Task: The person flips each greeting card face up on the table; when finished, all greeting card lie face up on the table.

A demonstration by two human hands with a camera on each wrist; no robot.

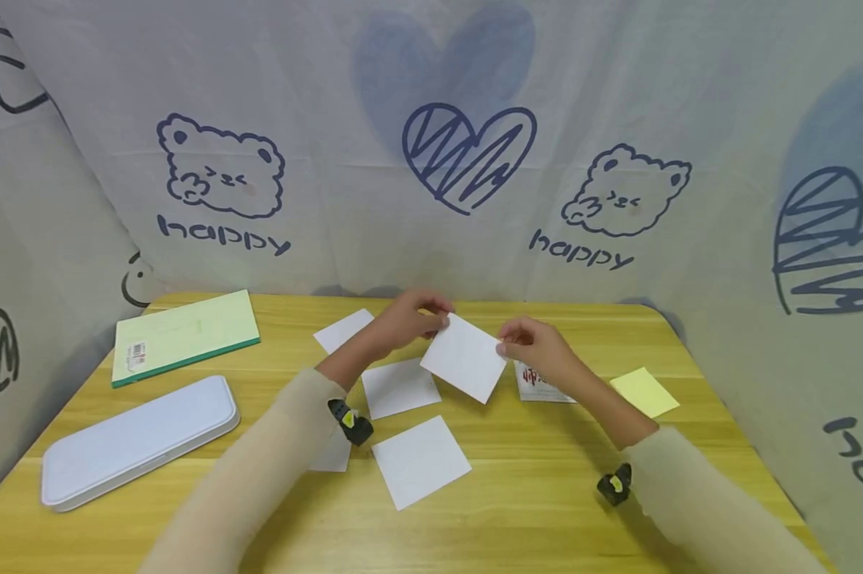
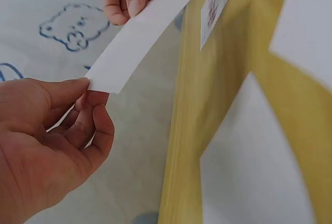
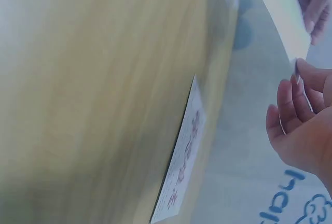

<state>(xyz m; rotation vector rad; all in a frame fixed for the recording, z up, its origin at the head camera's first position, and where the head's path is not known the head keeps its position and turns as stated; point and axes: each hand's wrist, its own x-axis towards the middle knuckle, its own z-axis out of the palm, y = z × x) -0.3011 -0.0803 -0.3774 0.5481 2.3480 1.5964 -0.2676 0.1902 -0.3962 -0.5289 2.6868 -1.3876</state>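
Note:
A blank white card (image 1: pixel 464 358) is held up above the table between both hands. My left hand (image 1: pixel 411 320) pinches its upper left corner between thumb and fingers. At its right corner, my right hand (image 1: pixel 542 351) pinches it the same way. In the left wrist view the card (image 2: pixel 140 37) stretches tilted from one hand to the other. Below and left of it, several white cards lie on the wood, among them one card (image 1: pixel 401 388) under the left forearm's side and another (image 1: pixel 422 462) nearer the front. A card with red characters (image 1: pixel 535 384) lies partly hidden beneath my right hand.
A pale green notebook (image 1: pixel 187 335) lies at the table's back left, with a white case (image 1: pixel 140 442) in front of it. Yellow sticky notes (image 1: pixel 644 391) lie to the right. A printed curtain (image 1: pixel 345 199) hangs behind the wooden table (image 1: pixel 546 510).

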